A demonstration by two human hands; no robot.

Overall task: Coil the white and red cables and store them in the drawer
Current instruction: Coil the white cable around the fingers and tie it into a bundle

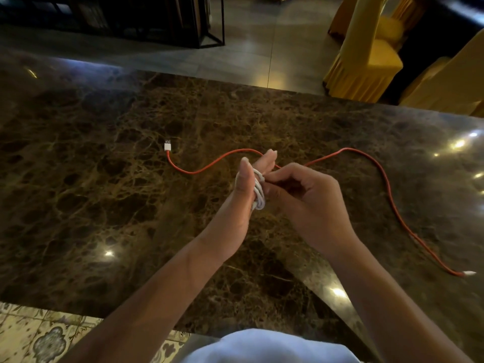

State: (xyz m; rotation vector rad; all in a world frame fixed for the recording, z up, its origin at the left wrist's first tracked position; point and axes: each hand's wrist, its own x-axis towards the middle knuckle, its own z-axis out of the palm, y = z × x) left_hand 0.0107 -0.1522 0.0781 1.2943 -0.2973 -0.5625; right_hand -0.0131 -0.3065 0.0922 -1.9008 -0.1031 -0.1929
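White cable (258, 191), one in number, is wound in several loops around the straight, upright fingers of the left hand (242, 203), held above the middle of the marble desk (104, 179). The left hand's fingers are extended and close together, thumb straight alongside; it serves as the form for the coil. The right hand (303, 197) is curled, its fingertips (269, 176) pinching the white cable at the top of the coil, just beside the left fingers. One red cable (387, 184) lies loose and uncoiled on the desk in a long wavy line, running behind the hands: its white USB plug (167, 146) rests left of centre, its other white-tipped end (468, 273) lies near the right edge. Bare desk surface extends broadly to the left and towards the far edge. Yellow-covered chairs (366, 56) stand beyond the far right corner.
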